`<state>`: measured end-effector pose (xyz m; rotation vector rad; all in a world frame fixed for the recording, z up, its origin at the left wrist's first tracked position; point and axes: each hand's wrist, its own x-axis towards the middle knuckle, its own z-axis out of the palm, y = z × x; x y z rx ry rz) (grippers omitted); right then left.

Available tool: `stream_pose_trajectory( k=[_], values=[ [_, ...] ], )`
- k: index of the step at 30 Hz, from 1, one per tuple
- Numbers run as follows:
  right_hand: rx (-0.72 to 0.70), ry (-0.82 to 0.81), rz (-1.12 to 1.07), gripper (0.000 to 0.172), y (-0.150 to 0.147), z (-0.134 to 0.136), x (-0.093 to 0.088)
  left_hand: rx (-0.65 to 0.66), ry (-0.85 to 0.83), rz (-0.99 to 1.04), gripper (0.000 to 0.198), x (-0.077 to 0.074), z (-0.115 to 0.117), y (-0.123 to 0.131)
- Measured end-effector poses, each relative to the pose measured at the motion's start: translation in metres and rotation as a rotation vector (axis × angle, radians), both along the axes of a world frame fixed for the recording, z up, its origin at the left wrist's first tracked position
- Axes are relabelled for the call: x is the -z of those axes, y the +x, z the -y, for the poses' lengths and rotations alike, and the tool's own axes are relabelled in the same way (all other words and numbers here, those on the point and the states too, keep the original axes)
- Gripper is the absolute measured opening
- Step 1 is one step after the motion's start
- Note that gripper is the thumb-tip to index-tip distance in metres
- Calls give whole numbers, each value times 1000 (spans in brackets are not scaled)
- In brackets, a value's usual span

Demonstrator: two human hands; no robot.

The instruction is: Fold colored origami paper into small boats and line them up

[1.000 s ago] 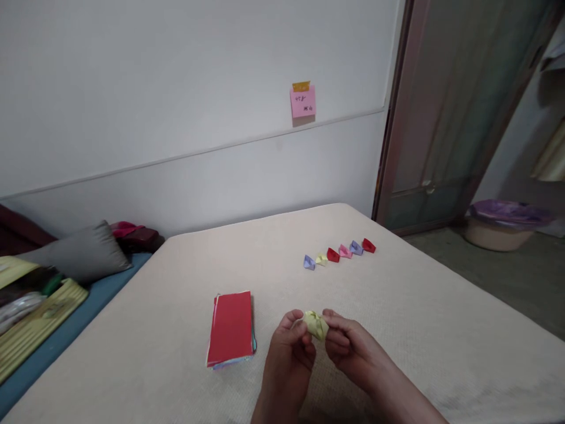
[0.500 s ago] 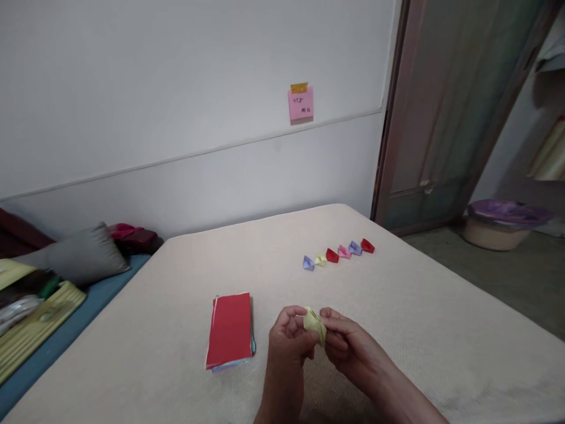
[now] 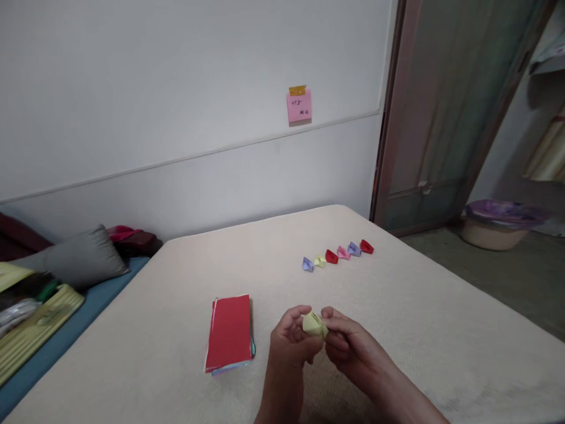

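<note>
Above the beige-covered bed (image 3: 168, 330), a yellow folded paper (image 3: 313, 324) is pinched at its left by the left hand (image 3: 286, 347). On a pink sticky note (image 3: 299, 107), "45" can be read; the remaining handwriting is unclear. The paper, partly covered, is tilted lengthwise down rightward, its right edge pinched by the right hand (image 3: 353, 341).

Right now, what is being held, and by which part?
A pale yellow folded paper: the left hand holds its left side, the right hand pinches its right edge.
</note>
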<state>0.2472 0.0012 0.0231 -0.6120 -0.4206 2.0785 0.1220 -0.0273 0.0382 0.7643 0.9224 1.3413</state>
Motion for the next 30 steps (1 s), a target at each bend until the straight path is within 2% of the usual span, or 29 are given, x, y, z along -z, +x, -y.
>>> stream_pose_trajectory(
  k=[4, 8, 13, 16, 24, 30],
  values=[
    [9, 11, 19, 19, -1, 1, 1, -29, -11, -102, 43, -5, 3, 3],
    [-10, 18, 37, 18, 0, 1, 2, -8, -38, -56, 43, -6, 6, 3],
    [-6, 6, 44, 19, -1, 0, 2, -23, -13, -51, 28, 0, 8, 1],
    [-4, -7, 34, 19, -2, 0, 2, -19, 2, -83, 25, 2, 7, 2],
    [-15, -13, 43, 20, 1, 0, 2, -44, 18, -85, 21, -5, 7, 4],
    [-8, -4, 94, 21, 1, 0, 3, 17, 89, -219, 18, 7, -3, -7]
  ],
)
